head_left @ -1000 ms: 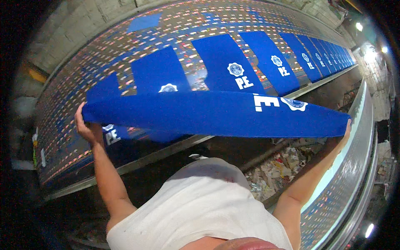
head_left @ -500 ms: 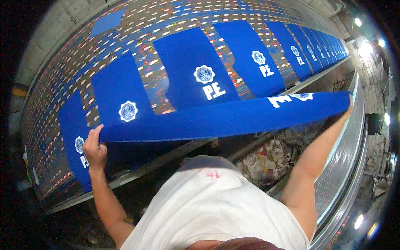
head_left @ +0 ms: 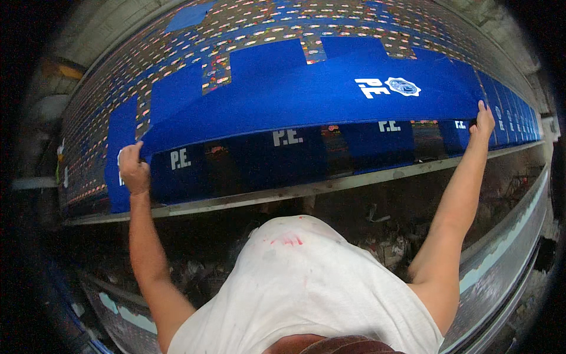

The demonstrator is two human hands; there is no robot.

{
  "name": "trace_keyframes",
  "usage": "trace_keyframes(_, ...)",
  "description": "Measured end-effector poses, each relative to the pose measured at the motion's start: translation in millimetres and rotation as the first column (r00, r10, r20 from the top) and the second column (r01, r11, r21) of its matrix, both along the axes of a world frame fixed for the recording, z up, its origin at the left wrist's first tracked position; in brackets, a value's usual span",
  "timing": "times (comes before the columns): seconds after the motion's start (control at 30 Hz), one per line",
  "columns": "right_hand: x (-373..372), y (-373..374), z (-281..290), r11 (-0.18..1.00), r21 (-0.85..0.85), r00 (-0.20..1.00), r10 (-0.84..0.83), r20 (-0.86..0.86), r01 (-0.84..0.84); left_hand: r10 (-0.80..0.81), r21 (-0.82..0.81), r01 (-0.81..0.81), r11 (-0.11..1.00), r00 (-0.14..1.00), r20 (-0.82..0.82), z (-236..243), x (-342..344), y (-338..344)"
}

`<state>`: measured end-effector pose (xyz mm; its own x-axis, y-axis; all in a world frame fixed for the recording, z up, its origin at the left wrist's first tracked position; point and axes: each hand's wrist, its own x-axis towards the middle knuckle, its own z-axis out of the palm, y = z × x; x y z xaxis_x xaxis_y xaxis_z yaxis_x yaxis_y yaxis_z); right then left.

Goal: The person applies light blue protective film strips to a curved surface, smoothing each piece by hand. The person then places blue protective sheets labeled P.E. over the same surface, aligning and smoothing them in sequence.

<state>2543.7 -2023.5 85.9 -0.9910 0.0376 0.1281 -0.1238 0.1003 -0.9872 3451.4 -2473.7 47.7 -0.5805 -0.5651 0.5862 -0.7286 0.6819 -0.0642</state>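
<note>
I hold a long blue cloth piece (head_left: 306,94) with a white emblem and white letters stretched flat above a long printing table (head_left: 247,23). My left hand (head_left: 133,169) grips its left end. My right hand (head_left: 484,121) grips its right end. Below the cloth, several other blue cloth pieces (head_left: 283,159) with white letters lie side by side on the table's speckled surface. My white shirt (head_left: 306,283) fills the lower middle of the view.
The table's pale front edge (head_left: 306,190) runs left to right below the cloth. Scraps and debris (head_left: 383,236) lie on the dark floor under it. A second long table's rim (head_left: 507,248) curves along the right side.
I have lifted the blue cloth up and forward over the table. It now lies spread wider above the row of blue pieces, with both hands raised higher.
</note>
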Motion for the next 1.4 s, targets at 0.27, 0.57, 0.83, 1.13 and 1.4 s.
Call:
trace_keyframes(0.27, -101, 100, -136, 0.579, 0.813, 0.929, 0.26, -0.265, 0.07, -0.041, 0.249, 0.026, 0.968, 0.998, 0.056, -103, -29, 90)
trace_keyframes(0.57, -139, 159, -202, 0.43, 0.898, 0.974, 0.227, -0.008, -0.093, 0.137, 0.532, -0.28, 0.799, 0.946, 0.293, -127, 8, 97)
trace_keyframes(0.83, -55, 90, -139, 0.446, 0.887, 0.943, 0.229, -0.242, 0.12, 0.657, 0.383, -0.791, 0.478, 0.611, 0.441, -99, 68, 53)
trace_keyframes(1.13, 150, -63, -127, 0.672, 0.702, 0.742, 0.591, -0.316, -0.237, 0.661, 0.349, -0.894, 0.279, 0.443, 0.606, -109, 154, -13)
trace_keyframes(1.4, 421, -207, -98, 0.423, 0.706, 0.398, 0.892, -0.215, -0.568, 0.729, 0.428, -0.794, 0.432, 0.586, 0.352, -140, 229, -76)
